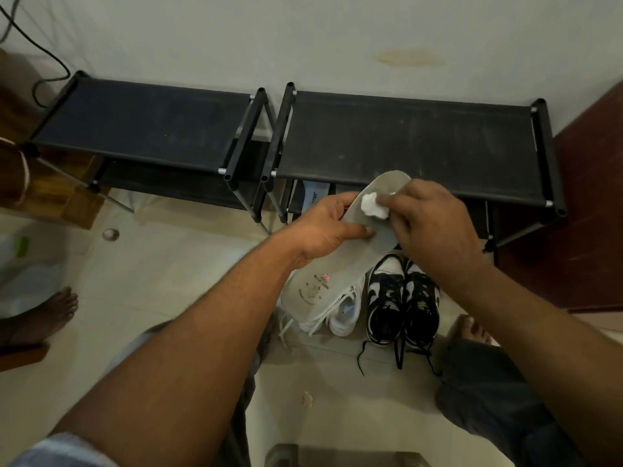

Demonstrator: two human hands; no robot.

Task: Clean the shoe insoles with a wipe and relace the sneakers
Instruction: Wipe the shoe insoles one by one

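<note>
Insole (381, 237) is held in the air above the sneakers, top face up. The toe end points away toward the right shoe rack (404, 143); the heel end (printed logo there) is nearest the body. Wipe (372, 205) is bunched and pressed onto the forefoot area, just short of the toe. It is pinched in the right hand (431, 220), fingers curled tight around it. Left hand (323, 227) grips the insole at mid-length, thumb laid on the top face, fingers wrapped round the far edge.

Step in hand is judged to be wiping of this insole, at the forefoot. To be done well:
- Strokes should be run lengthwise, toe to heel, overlapped, so dirt is carried off one end rather than smeared.
- The insole looks thin and is expected to flex, so support is needed under the spot being pressed.
- The left grip should be shifted toeward when the heel is wiped.
- The wipe should be refolded to a clean face once soiled.

Below, white sneakers (344, 315) and black-and-white sneakers (403, 301) stand side by side on the floor tiles (168, 298), laces trailing loose; relacing is not yet done. Left shoe rack (141, 119) stands beside the right one, both against the wall.
</note>
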